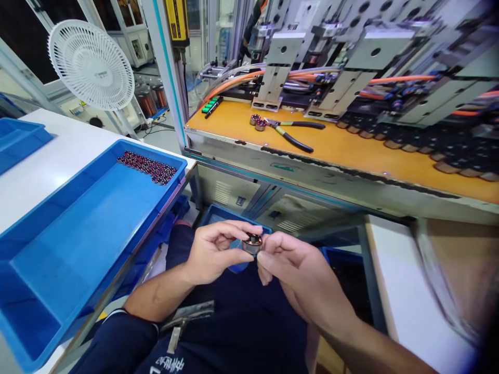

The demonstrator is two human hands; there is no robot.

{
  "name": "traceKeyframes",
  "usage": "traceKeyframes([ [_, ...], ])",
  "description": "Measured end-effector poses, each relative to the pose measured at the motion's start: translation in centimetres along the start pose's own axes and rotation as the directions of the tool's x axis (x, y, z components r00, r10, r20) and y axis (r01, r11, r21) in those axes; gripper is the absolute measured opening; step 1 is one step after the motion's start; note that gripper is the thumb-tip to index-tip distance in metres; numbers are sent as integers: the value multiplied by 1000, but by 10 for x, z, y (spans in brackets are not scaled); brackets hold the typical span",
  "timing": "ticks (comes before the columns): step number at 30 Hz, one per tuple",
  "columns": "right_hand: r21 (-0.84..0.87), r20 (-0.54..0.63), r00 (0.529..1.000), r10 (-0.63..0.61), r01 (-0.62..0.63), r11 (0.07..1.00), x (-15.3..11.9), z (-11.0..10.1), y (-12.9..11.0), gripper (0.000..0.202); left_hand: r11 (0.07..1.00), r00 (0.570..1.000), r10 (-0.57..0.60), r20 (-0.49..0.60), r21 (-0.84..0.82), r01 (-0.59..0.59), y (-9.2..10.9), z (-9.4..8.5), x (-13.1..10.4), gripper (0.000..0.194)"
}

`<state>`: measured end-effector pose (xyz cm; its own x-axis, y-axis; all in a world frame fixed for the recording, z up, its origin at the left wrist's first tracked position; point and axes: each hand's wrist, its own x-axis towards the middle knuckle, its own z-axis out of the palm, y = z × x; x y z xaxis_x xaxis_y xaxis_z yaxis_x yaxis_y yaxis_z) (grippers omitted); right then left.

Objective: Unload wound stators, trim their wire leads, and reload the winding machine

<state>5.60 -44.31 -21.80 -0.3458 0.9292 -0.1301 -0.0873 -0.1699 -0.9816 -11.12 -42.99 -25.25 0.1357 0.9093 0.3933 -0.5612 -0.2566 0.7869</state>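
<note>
In front of my body, my left hand [218,249] pinches a small motor stator [252,245] between thumb and fingers. Copper windings show on the stator's top, above a grey metal ring. My right hand [286,258] is closed at the stator's right edge, thumb and index finger pressed against it. Whether a loose wire lies between those right fingertips is too small to tell. Beyond my hands, two more stators [260,124] rest on the orange machine bench [226,122]. Beside them lie cutting pliers [292,136] with black and yellow handles, spread apart.
On the white table at left, a long blue tray [78,249] holds many stators [148,167] in its far corner. A white fan [91,65] stands behind. Machine fixtures [273,78] and a row of dark parts [413,137] line the bench. A white surface [413,291] is at right.
</note>
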Motion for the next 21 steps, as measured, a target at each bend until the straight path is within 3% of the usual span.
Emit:
traceKeyframes([
  [5, 41, 91, 994, -63, 59, 997, 6, 1, 8, 27, 993, 994, -104, -19, -53, 103, -2, -1, 2, 26],
  [8, -104, 5, 948, -318, 317, 943, 10, 2, 12, 12, 968, 970, -227, -85, -126, 216, -10, -4, 4, 19],
  [9, -237, -48, 889, -456, 434, 869, 11, 2, 13, 12, 957, 950, -275, -150, -133, 256, -14, -5, 4, 20],
  [10, -413, -77, 795, -602, 524, 745, 13, 0, 13, 16, 952, 922, -305, -239, -109, 287, -17, -6, 3, 20],
  [12, -748, -13, 567, -823, 541, 384, 18, -5, 13, 24, 950, 876, -246, -415, 77, 303, -20, -8, -2, 20],
  [13, -848, 64, 470, -880, 491, 201, 20, -9, 13, 26, 933, 884, -152, -443, 231, 276, -20, -7, -6, 20],
  [15, -909, 242, 334, -911, 406, -93, 23, -17, 13, 26, 833, 946, 68, -317, 540, 121, -14, -4, -13, 26],
  [17, -878, 391, 257, -884, 391, -275, 25, -24, 13, 23, 707, 978, 188, -93, 704, -69, -5, 3, -17, 39],
  [18, -856, 445, 240, -863, 398, -330, 25, -27, 14, 20, 663, 977, 211, -17, 737, -130, 0, 7, -16, 45],
  [21, -809, 518, 254, -817, 457, -371, 24, -29, 16, 12, 619, 976, 210, 60, 764, -181, 10, 15, -7, 49],
])
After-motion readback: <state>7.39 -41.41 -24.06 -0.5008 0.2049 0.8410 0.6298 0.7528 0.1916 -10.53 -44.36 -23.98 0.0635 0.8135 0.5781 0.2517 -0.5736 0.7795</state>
